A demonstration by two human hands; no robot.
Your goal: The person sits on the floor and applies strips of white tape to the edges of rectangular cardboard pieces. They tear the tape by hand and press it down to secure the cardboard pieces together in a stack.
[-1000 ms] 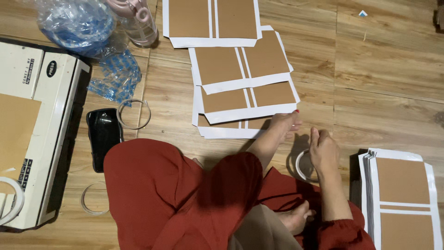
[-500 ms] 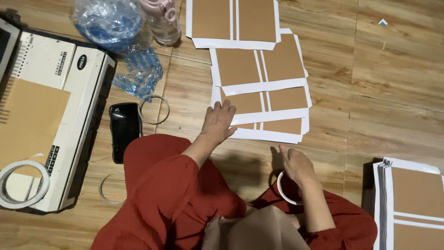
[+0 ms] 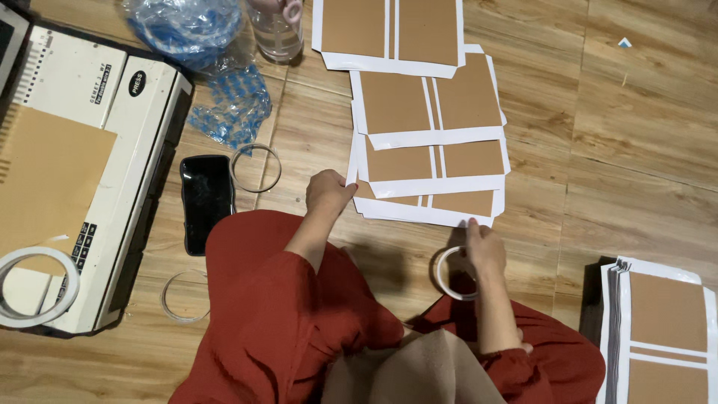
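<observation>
Several white sheets with brown panels (image 3: 430, 161) lie overlapped on the wooden floor ahead of my red-clad knees. My left hand (image 3: 329, 193) is closed on the left edge of the nearest sheet (image 3: 419, 212). My right hand (image 3: 485, 253) holds a white tape roll (image 3: 443, 275) just above the floor. One of its fingertips touches the near right corner of that same sheet.
A white binding machine (image 3: 120, 150) with brown card (image 3: 45, 179) and a tape roll (image 3: 34, 288) on it stands at the left. Beside it lie a black phone (image 3: 206, 200) and two clear rings (image 3: 256, 167). A blue plastic bag (image 3: 191, 30) and a bottle (image 3: 275, 30) lie beyond. Another sheet stack (image 3: 666, 329) sits at the right.
My left hand has come back from the middle of the sheets to the left edge of the nearest one. My right hand has carried the tape roll up to that sheet's near right corner.
</observation>
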